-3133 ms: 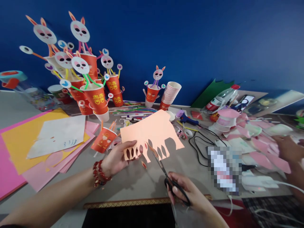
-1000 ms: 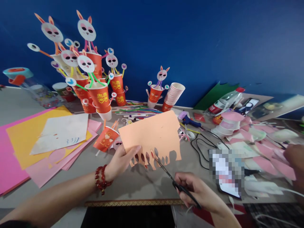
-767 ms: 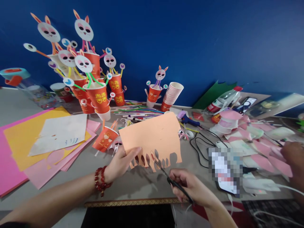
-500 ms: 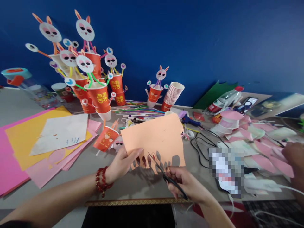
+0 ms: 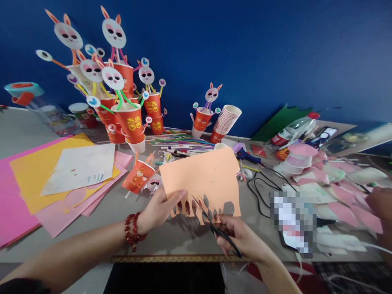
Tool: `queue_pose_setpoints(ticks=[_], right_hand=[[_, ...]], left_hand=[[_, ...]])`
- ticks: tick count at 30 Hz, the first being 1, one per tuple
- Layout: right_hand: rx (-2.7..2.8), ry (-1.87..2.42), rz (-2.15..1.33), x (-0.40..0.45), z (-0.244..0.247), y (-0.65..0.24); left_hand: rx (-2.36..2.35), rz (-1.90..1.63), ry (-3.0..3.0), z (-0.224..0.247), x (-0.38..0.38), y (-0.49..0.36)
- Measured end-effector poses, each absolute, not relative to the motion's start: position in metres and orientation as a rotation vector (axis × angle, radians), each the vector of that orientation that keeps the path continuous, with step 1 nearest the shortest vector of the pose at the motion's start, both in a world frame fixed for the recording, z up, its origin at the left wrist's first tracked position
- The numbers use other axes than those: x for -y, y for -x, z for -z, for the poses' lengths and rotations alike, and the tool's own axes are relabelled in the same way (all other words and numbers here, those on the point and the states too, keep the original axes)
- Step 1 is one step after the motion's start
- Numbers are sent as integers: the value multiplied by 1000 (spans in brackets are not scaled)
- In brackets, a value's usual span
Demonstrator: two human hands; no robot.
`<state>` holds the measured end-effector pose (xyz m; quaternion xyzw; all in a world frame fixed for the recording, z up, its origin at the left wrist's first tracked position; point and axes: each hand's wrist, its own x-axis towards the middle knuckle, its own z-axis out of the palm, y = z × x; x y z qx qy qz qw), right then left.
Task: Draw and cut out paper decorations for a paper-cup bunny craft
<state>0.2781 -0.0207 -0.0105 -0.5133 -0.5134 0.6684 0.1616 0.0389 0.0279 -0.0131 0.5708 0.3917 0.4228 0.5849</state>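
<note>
An orange paper sheet [image 5: 199, 171] is held up over the table, its lower edge cut into by several leaf-shaped gaps. My left hand [image 5: 161, 208] pinches its lower left part, thumb on top. In my right hand [image 5: 234, 234] is a pair of dark-handled scissors [image 5: 214, 229], its blades up against the cut edge near the sheet's middle. Just left of the sheet lies a tipped red paper cup [image 5: 138, 177] with orange sticks in it, beside a rabbit face cutout [image 5: 153, 183].
Red cups with rabbit figures [image 5: 130, 122] stand stacked at the back left. Coloured paper sheets [image 5: 24, 175] lie left. At the right are a glue gun [image 5: 245, 154], a phone [image 5: 292, 224], a plastic bottle [image 5: 290, 132], pink-and-white pieces [image 5: 339, 212] and another person's hand [image 5: 378, 208].
The whole view has shifted slightly, so things sit a little further right. Both hands keep their grips, and the scissors stay at the same cut.
</note>
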Motion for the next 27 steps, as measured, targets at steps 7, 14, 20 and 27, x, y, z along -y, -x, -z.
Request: queue_pose_setpoints(ticks=[7,14,20,27], right_hand=[[1475,1493,-1881,22,13,-280],[1455,1516,-1868,21,17,-281],[1427,1504,-1876,21,21,-281],[1399,1497,-1864,21,24,-281]], left_hand=[[-938,-937,-1427,12,-29,-38],[-958,-881,-1448,14,-30,-37],[-961,-899,-1440,12,-30,-38],[-946,-893,-1443,6,-30,-39]])
